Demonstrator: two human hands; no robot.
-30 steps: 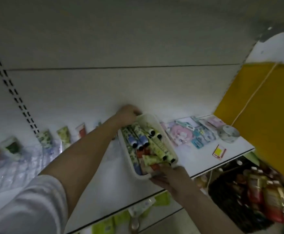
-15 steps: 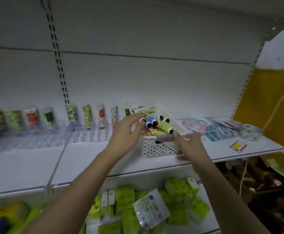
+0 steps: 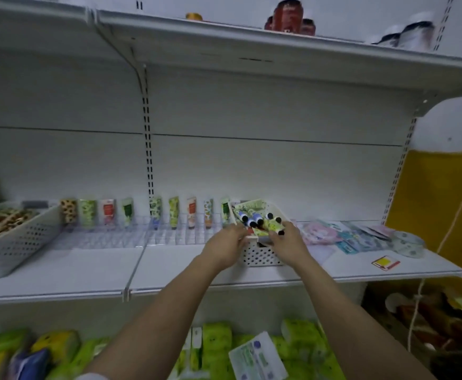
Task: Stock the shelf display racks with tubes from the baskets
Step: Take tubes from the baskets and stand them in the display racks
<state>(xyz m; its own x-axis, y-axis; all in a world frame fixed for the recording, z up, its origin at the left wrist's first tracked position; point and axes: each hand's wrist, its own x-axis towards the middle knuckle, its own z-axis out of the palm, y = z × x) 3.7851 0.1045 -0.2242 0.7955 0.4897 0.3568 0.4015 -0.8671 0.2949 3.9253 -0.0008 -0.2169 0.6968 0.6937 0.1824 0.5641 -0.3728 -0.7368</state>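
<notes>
A small white perforated basket (image 3: 261, 255) full of tubes (image 3: 257, 219) rests on the middle shelf. My left hand (image 3: 224, 246) grips its left front corner. My right hand (image 3: 287, 242) holds its right front rim, fingers over a green tube. Behind and left, a clear display rack (image 3: 131, 238) carries a row of upright tubes (image 3: 173, 212) along its back. A second, larger white basket (image 3: 13, 242) with patterned tubes stands at the far left.
Flat packets (image 3: 345, 234), a tape roll (image 3: 408, 244) and a yellow-red tag (image 3: 385, 262) lie right of the basket. A yellow panel (image 3: 438, 204) closes the right end. Green packs (image 3: 216, 341) fill the shelf below. Bottles (image 3: 290, 16) stand on the top shelf.
The view has pulled back and up, showing more shelving. The small basket has settled on the shelf, and both hands have closed in on its front rim.
</notes>
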